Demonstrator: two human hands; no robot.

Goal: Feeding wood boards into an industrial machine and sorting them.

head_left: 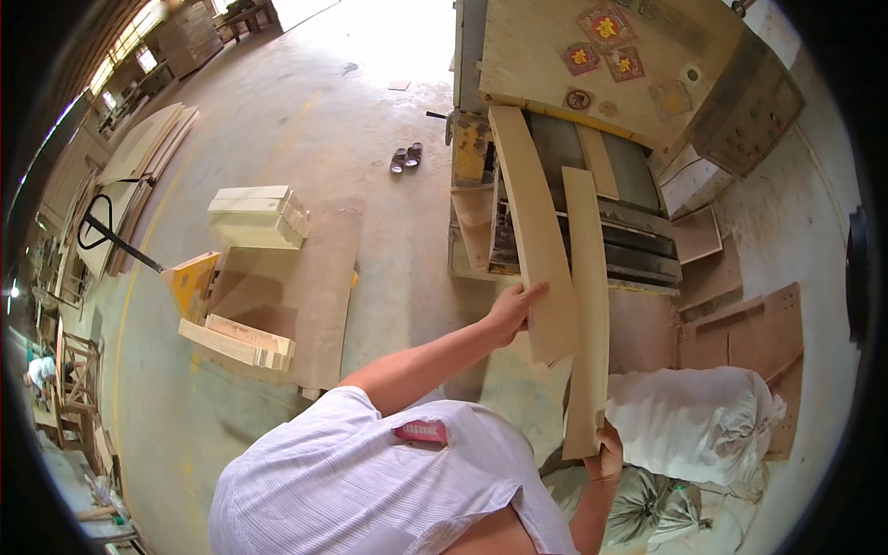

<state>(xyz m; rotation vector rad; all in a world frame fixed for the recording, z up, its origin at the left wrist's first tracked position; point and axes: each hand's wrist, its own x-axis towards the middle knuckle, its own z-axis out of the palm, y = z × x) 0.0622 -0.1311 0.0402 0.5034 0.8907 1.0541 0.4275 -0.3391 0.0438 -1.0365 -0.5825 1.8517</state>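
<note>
My left hand (pixel 516 311) is closed on the side edge of a long pale wooden board (pixel 536 222), near its close end. That board's far end rests at the opening of a large woodworking machine (pixel 601 69). My right hand (pixel 606 454) grips the near end of a second wooden board (pixel 585 305), which reaches forward over the machine's bed (pixel 638 240). A shorter-looking third board (pixel 597 162) lies on the bed, partly hidden under the machine's hood. The two held boards run nearly side by side, with a narrow gap between them for part of their length.
On the left, a yellow pallet jack (pixel 191 285) stands against a brown panel (pixel 324 296) carrying two board stacks (pixel 259 215). A pair of dark sandals (pixel 405 158) lies on the floor. White sacks (pixel 694 421) and brown panels (pixel 740 333) crowd the right side.
</note>
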